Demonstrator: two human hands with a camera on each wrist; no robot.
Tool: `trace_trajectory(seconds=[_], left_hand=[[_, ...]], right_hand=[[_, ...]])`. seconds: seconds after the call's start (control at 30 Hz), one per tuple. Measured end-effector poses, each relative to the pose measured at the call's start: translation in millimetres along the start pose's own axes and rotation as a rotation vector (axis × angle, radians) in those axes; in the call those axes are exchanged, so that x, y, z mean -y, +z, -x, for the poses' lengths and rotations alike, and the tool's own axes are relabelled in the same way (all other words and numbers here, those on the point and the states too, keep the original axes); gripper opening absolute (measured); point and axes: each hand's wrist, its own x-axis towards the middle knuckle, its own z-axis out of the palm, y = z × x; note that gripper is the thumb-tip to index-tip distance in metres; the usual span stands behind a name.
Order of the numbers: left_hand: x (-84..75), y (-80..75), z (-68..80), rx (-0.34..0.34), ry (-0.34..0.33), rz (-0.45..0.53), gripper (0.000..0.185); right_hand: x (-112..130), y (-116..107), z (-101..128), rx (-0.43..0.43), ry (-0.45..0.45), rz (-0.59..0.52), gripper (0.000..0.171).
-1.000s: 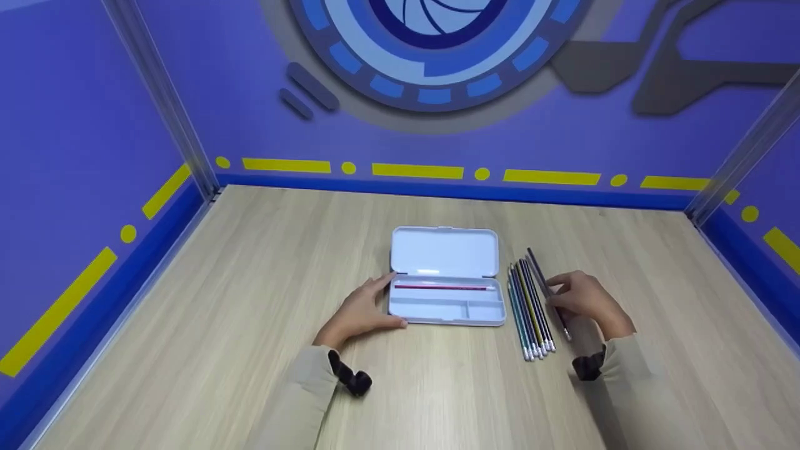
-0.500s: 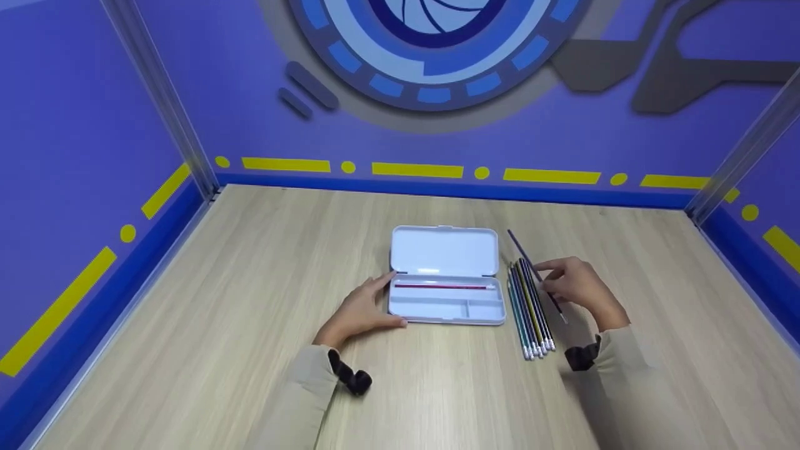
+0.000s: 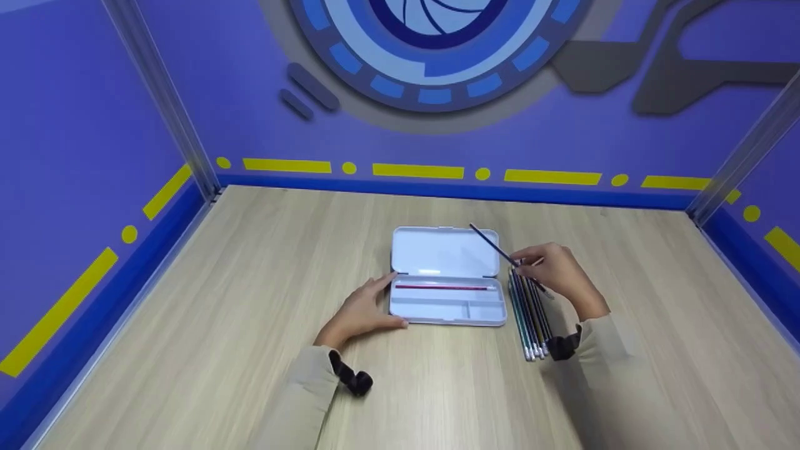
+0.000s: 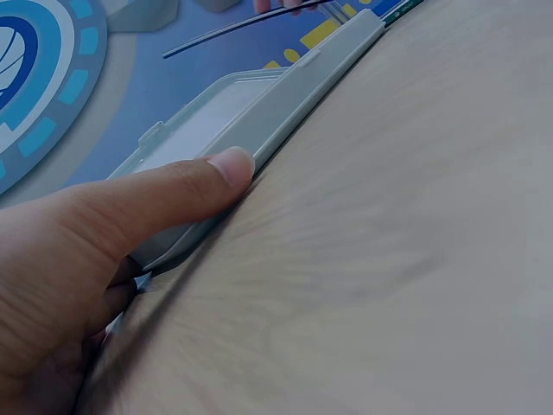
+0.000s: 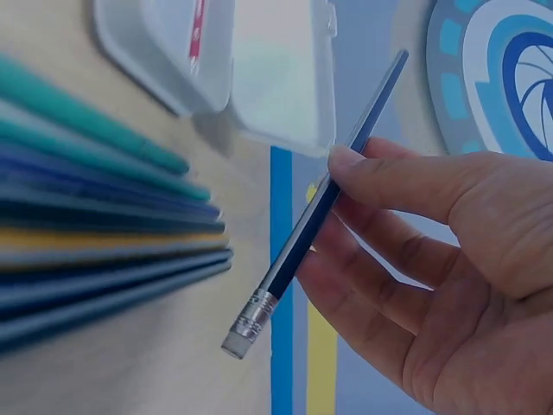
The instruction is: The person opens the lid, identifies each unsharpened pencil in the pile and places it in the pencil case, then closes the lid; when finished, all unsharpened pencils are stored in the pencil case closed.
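Observation:
An open white pencil case lies on the table, its lid tipped back. A red pencil lies in its long rear compartment. My left hand grips the case's left end, the thumb along its front wall and the other fingers partly hidden behind. To the right, my right hand pinches a dark pencil between thumb and fingers. The pencil is raised and tilted, its eraser end toward me and the other end over the lid's right side. Beneath that hand lies a row of pencils.
The wooden table is bordered by a blue patterned wall at the back and panels at the sides. In the case's front part, a divider separates two compartments.
My right hand has lifted the dark pencil from beside the row and carried it left over the other pencils, toward the case, turning it more slanted. My left hand stays in place.

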Motion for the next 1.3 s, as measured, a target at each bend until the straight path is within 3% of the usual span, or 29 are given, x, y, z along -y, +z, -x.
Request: trace_trajectory(seconds=[0.6,1.3], left_hand=[[0.0,4.4,5.2,0.012,-0.046,-0.004,0.103],[-0.2,0.7,0.4,-0.001,-0.027,-0.023,0.102]], right_hand=[[41.5,30.2,-16.7,0.092,-0.084,0.010,0.024],[65.8,56.9,-27.2,0.156,-0.146,0.108,0.026]])
